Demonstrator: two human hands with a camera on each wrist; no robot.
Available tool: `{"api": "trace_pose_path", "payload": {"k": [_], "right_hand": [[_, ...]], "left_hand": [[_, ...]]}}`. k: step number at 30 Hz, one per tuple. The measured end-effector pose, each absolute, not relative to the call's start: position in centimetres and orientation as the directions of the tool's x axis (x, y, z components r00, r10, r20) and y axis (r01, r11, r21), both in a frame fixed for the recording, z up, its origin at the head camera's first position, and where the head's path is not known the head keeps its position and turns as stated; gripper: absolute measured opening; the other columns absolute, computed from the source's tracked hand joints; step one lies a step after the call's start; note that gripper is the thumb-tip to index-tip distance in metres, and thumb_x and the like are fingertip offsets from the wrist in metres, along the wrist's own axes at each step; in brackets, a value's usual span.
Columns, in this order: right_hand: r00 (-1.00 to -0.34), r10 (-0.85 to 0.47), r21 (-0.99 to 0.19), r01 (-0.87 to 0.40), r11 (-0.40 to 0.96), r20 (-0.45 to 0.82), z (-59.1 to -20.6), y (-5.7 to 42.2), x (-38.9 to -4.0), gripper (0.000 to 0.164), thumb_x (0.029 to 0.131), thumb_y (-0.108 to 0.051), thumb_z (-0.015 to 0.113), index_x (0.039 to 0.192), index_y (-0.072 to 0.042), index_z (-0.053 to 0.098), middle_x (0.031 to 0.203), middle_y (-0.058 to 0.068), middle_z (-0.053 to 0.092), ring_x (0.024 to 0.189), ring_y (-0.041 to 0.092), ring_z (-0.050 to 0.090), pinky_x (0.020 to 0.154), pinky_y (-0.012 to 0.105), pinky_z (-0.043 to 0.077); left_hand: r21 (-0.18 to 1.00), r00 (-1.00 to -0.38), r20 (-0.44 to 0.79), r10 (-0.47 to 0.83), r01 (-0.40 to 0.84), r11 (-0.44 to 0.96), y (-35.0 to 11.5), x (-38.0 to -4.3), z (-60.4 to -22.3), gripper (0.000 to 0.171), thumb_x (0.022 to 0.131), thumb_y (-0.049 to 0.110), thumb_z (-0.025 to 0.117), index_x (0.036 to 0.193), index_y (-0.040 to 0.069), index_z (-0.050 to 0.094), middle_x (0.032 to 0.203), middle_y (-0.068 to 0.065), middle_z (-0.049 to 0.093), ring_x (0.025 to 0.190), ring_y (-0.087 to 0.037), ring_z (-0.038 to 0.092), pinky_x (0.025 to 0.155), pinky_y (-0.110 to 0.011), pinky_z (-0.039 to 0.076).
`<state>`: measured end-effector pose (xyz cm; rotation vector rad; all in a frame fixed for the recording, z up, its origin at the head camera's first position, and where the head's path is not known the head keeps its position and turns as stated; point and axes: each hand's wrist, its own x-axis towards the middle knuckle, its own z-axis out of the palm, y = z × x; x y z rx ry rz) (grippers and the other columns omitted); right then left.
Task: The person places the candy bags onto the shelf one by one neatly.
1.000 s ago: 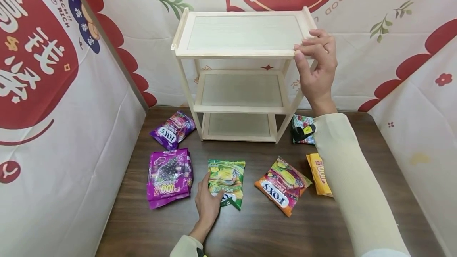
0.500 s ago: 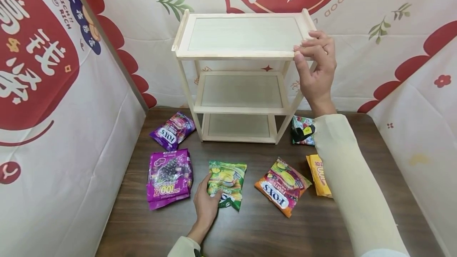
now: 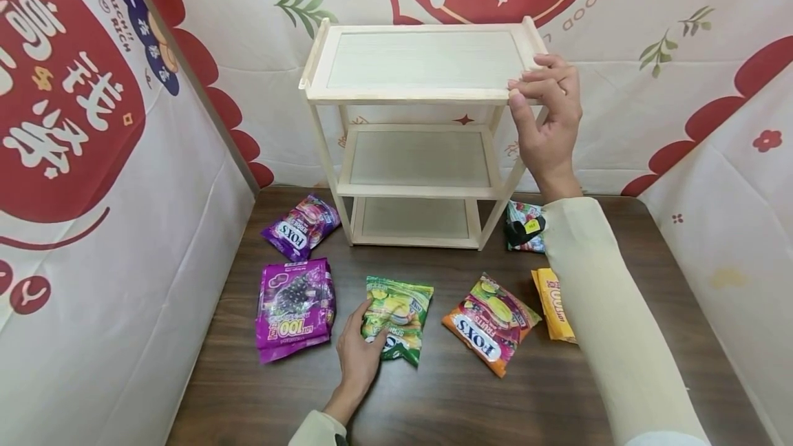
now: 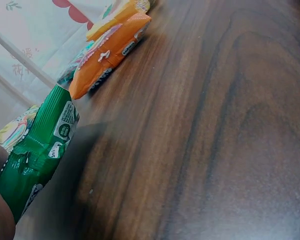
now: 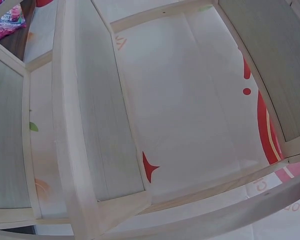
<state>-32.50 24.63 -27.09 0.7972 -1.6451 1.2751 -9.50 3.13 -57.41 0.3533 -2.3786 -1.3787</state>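
Note:
My left hand (image 3: 361,358) grips the lower left edge of a green FOX'S candy bag (image 3: 405,312), thumb over its printed face. In the left wrist view the dark green back of this candy bag (image 4: 35,150) shows, tilted up beside its shadow on the wood. My right hand (image 3: 553,115) holds the front right corner of a pale wooden three-tier shelf (image 3: 409,96), thumb at the front edge and fingers over the top board. Slats and panels of the shelf (image 5: 105,115) fill the right wrist view.
On the brown table (image 3: 434,405) lie a purple FOX'S bag (image 3: 301,227), a grape candy bag (image 3: 294,308) and an orange-and-red FOX'S bag (image 3: 492,322). A yellow bag (image 3: 553,305) and a multicoloured bag (image 3: 525,215) are partly behind my right arm. Printed cloth walls surround the table.
The green candy bag has shifted slightly right and turned a little in my left hand's grip. My right hand stays at the shelf corner.

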Motion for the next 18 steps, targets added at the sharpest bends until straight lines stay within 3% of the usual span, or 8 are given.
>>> {"api": "trace_pose_path", "payload": {"k": [18], "right_hand": [[-0.396,0.021,-0.388,-0.885,0.259,0.918,-27.1,24.8,-32.6,0.036,0.082,-0.025,0.059,0.086,0.011,0.065,0.096,0.038,0.049,0.116,0.037,0.044,0.106,0.039,0.029]], "left_hand": [[0.855,-0.875,0.303,-0.377,0.076,0.513,2.6,-10.0,-55.9,0.065,0.070,0.004,0.083,0.130,0.015,0.059,0.121,-0.007,0.063,0.110,-0.028,0.058,0.090,-0.051,0.045]]}}
